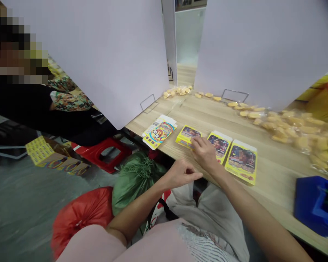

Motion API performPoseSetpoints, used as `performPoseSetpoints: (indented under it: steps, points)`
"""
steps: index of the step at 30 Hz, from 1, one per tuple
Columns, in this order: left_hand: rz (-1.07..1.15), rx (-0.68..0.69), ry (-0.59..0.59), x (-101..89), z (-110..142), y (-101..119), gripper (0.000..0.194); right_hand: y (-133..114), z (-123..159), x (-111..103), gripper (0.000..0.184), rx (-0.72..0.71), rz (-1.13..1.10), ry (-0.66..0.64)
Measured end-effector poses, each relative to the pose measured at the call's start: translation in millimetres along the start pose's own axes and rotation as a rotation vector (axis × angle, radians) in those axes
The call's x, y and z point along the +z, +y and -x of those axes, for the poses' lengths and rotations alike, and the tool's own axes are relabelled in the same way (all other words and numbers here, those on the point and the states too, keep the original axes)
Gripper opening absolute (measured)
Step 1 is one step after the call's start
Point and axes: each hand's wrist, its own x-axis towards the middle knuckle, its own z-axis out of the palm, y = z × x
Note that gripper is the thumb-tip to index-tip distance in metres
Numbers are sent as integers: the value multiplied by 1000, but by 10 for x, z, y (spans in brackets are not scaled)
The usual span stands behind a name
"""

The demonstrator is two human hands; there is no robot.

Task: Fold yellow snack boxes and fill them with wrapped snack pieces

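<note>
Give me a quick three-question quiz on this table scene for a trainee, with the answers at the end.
1. Which hand is on the small yellow box?
2. True or false: the red stool stands on the table.
3. What is inside the clear plastic bag at the right of the table?

Key: 1. The right hand. 2. False, it stands on the floor. 3. Yellow pieces.
</note>
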Motion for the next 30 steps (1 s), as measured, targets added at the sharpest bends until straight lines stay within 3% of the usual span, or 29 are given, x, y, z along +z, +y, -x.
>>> performPoseSetpoints:
  steps: [4,7,11,15,18,20,25,30]
  points:
    - [40,-70,42,-127,46,-81,42,-213,71,252,15,11,-47,-238]
    - [84,-111,61,-175,20,-145,37,-219,158,211,18,170,-271,-273]
    - [141,-137,46,-167,-33,-216,32,-116,201,-9,52,382,-597,-204]
    - [155,-126,13,-158,-89,-267,33,-43,256,-205,84,409,-702,-266]
    - [155,-111,-20,-173,-127,-267,37,-37,318,-303,92,437,-762,-297]
    - [140,-107,-12,-178,-145,-242,38,-51,355,-352,83,467,-807,-290]
    - [73,-4,30,-126,-171,-138,23,-95,414,-414,30,533,-835,-293]
    - [8,48,26,-54,-192,-48,17,-113,450,-413,24,551,-859,-284]
